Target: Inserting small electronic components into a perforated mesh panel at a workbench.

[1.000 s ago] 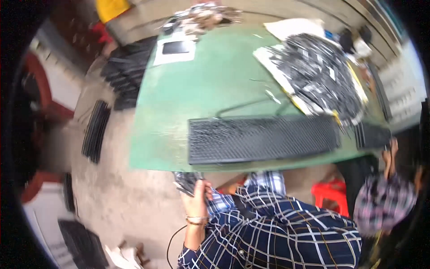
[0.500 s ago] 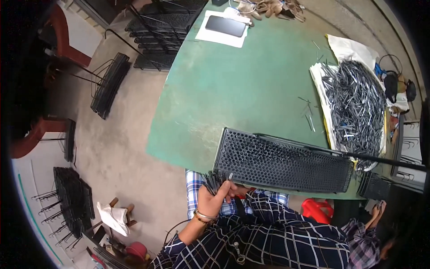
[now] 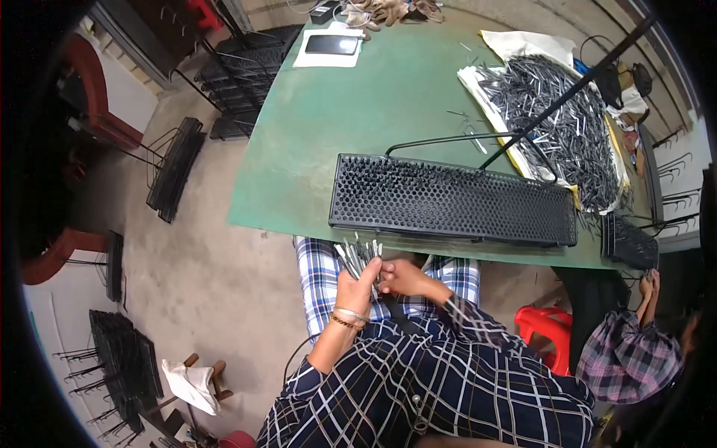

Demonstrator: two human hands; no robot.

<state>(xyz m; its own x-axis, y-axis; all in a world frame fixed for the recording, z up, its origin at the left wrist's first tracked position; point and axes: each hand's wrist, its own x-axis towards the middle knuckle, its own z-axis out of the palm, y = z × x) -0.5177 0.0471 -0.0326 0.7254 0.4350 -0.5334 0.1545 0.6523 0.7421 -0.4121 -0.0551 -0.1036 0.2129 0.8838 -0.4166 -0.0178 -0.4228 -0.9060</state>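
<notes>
Below the table's near edge, my left hand is closed round a bundle of thin dark strips, their ends fanned upward and some shining silver. My right hand is beside it, fingers curled against the lower right of the bundle; what they pinch is hidden. Just beyond both hands, a long black perforated rack lies along the table edge. Dark pieces stand up in its holes, most densely at the left and back. Its wire frame and long rod slant up to the right.
On the green table, a white sack heaped with loose strips is at the right. A phone and gloves are at the back. A red stool and a co-worker's hands are at the right.
The view has shifted, so the table and rack appear higher. The rack's rod now points upward instead of rightward. My right hand has come into fuller view against the bundle, which my left hand still holds.
</notes>
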